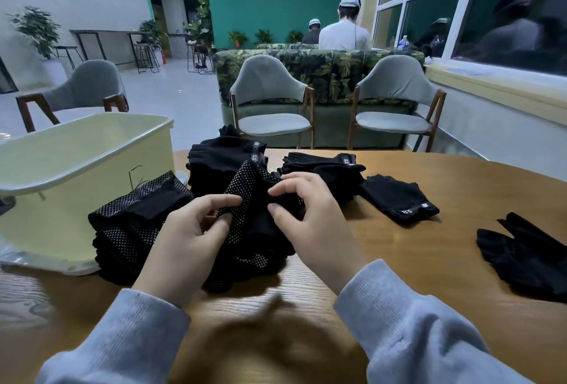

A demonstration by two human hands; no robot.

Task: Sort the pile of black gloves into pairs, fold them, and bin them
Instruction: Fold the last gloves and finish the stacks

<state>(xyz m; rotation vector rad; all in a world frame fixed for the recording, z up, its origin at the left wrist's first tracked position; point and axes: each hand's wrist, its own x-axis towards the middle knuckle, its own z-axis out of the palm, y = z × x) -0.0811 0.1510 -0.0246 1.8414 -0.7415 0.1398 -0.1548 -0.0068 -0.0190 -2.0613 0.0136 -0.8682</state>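
Both hands work a black dotted-palm glove raised over the pile in front of me. My left hand pinches its left edge with curled fingers. My right hand pinches the right side between thumb and fingertips. More black gloves lie stacked behind and to the right. A folded glove with a label lies flat on the wooden table. Another glove lies spread at the right edge. The pale yellow bin stands at the left.
Two grey chairs face the far side of the table, a third stands behind the bin. A patterned sofa and two seated people are further back. A window wall runs along the right.
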